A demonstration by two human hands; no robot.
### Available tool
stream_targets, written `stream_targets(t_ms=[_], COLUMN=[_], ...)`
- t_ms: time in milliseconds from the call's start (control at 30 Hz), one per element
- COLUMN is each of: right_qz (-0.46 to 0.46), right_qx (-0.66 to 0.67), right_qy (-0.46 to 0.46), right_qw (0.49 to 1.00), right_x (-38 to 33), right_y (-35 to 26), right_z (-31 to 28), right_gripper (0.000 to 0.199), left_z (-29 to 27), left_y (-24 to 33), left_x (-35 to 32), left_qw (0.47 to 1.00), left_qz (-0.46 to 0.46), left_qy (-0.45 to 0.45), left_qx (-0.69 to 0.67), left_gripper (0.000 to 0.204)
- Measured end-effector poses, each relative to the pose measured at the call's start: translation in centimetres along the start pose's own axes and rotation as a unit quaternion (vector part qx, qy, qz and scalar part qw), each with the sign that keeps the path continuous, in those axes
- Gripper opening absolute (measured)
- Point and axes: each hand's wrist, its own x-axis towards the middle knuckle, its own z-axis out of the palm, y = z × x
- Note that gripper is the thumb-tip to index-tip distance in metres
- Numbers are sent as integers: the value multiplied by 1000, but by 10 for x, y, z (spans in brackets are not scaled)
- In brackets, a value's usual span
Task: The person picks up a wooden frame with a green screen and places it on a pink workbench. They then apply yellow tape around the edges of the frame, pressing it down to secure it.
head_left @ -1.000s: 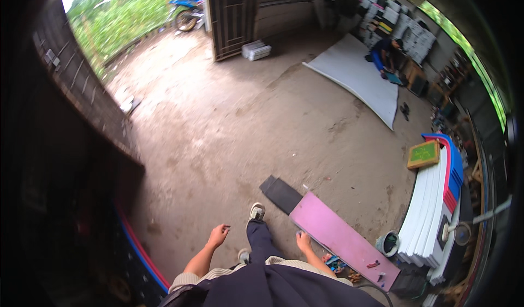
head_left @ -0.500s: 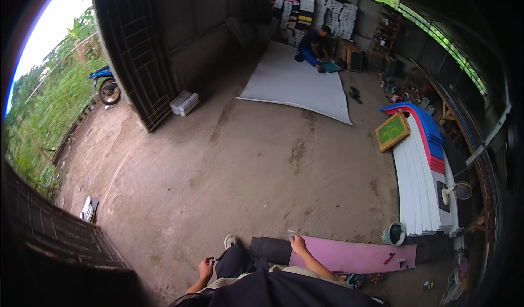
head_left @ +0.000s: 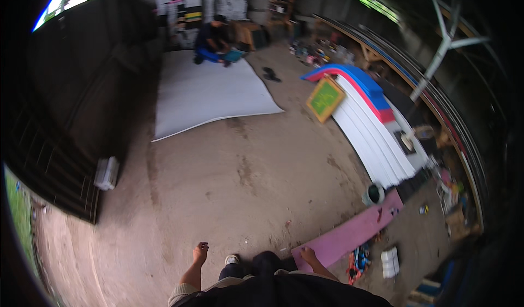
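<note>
Hanging above the floor [head_left: 218, 198], left hand [head_left: 201, 248] has curled fingers, can't tell if its grip is clamped on anything. Right hand [head_left: 308, 253] shows over the left end of the pink sheet [head_left: 349, 229], grip unclear too. Sheet's flat on the floor, right end near the bucket [head_left: 365, 199], small red item [head_left: 379, 215] on top.

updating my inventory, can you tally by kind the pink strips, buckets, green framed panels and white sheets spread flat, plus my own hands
Pink strip: 1
Bucket: 1
Green panel: 1
Spread white sheet: 1
Left hand, right hand: 2
Total: 6
</note>
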Motion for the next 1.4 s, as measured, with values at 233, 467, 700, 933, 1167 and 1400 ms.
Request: stream_targets(t_ms=[233, 467, 700, 933, 1167, 1400], right_qz=[59, 62, 146, 103, 201, 189], right_qx=[161, -52, 351, 124, 205, 306], right_qy=[125, 147, 123, 166, 222, 307], right_qw=[977, 986, 917, 973, 932, 881], right_x=[60, 174, 299, 448, 532, 633], right_y=[-9, 124, -23, -79, -19, -44], right_z=[24, 46, -96, -266, -352, -464], right_gripper=[34, 32, 27, 33, 31, 26], left_z=[62, 184, 185, 292, 387, 467], left_y=[83, 230, 340, 449, 562, 693], left_x=[164, 228, 324, 433, 551, 626], left_qw=[982, 951, 981, 971, 987, 970], left_qz=[116, 157, 125, 157, 59, 134], left_qy=[-147, -263, -148, -177, -144, -203], left_qx=[4, -28, -17, 34, -38, -10], left_gripper=[21, 23, 22, 21, 21, 21])
